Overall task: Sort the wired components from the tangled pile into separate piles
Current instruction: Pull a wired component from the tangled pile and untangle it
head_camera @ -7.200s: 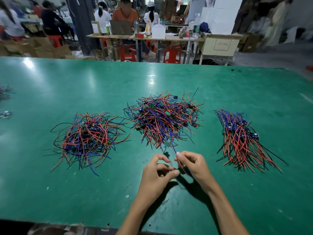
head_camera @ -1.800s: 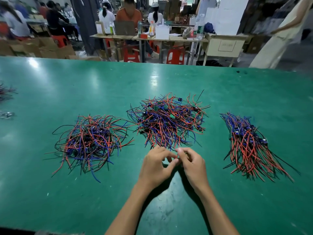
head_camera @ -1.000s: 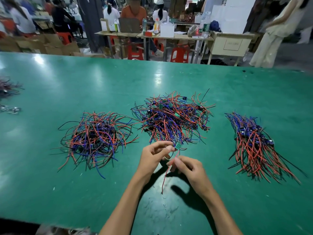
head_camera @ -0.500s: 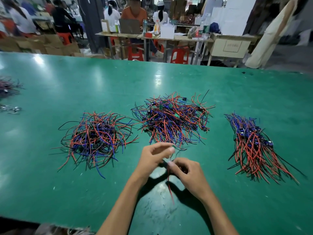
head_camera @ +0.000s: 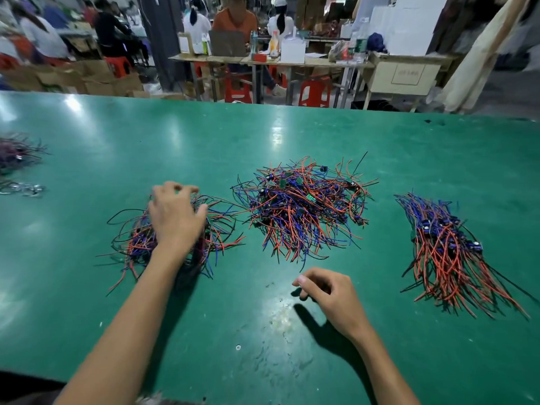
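Half a second ago both your hands were together in front of the middle pile, working one wired piece between them; now your left hand [head_camera: 175, 217] has swung out over the left pile [head_camera: 163, 235], and your right hand [head_camera: 330, 293] has stayed back near you, just above the green surface [head_camera: 87, 141]. The left hand is blurred by motion, fingers loosely spread above the wires; you appear to be letting go of a piece there, though whether anything is between the fingertips cannot be told. The right hand is loosely curled, and nothing shows in it. The step in hand, by my reading, is the drop of one separated component onto its sorted pile. The tangled pile [head_camera: 304, 209] lies in the middle, well stocked with red, blue and black leads and small green boards, so much sorting remains; the right pile [head_camera: 447, 247] lies combed out with its leads pointing toward you. Next you will likely need to reach back to the middle heap, pinch one lead near its near edge and draw it free slowly so neighbours don't drag along. A pale cabinet [head_camera: 406, 74] beyond the surface carries a label, too small to read.
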`<state>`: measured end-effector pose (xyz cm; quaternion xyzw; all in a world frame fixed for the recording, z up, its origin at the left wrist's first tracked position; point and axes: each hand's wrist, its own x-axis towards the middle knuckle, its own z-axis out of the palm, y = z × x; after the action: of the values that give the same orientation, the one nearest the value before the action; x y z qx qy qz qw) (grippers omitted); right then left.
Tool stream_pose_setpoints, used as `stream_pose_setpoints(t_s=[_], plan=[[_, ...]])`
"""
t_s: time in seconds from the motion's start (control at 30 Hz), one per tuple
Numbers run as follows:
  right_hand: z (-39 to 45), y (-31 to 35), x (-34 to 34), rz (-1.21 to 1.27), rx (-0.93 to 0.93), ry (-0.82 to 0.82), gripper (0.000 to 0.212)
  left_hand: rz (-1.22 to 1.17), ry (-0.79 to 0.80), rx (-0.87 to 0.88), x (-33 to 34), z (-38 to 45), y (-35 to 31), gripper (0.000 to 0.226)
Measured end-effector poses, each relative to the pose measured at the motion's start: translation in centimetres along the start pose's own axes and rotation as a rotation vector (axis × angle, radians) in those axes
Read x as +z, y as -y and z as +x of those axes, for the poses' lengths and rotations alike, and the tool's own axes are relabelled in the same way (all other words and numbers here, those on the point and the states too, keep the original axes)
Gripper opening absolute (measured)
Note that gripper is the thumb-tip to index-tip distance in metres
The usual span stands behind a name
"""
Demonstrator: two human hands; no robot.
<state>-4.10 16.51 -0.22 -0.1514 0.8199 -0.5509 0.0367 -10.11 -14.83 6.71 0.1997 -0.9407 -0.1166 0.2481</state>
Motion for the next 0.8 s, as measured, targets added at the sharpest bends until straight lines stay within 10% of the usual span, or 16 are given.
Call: stream_pose_setpoints(t_s=[0.2, 0.47, 0.8], plan=[[-0.1, 0.1, -0.2, 0.057, 0.026, -0.035, 0.018, 0.17, 0.307, 0.356, 5.5, 0.6, -5.8, 0.042], [0.5, -0.3, -0.3, 0.107, 0.051, -0.039, 0.02, -0.198, 0.145, 0.203, 4.1, -2.9, -7.7, 0.027], [1.9, -1.3, 0.1, 0.247, 0.135, -0.239, 0.042, -0.799, 0.339, 0.095, 4.6, -14.5, -11.9, 0.019]])
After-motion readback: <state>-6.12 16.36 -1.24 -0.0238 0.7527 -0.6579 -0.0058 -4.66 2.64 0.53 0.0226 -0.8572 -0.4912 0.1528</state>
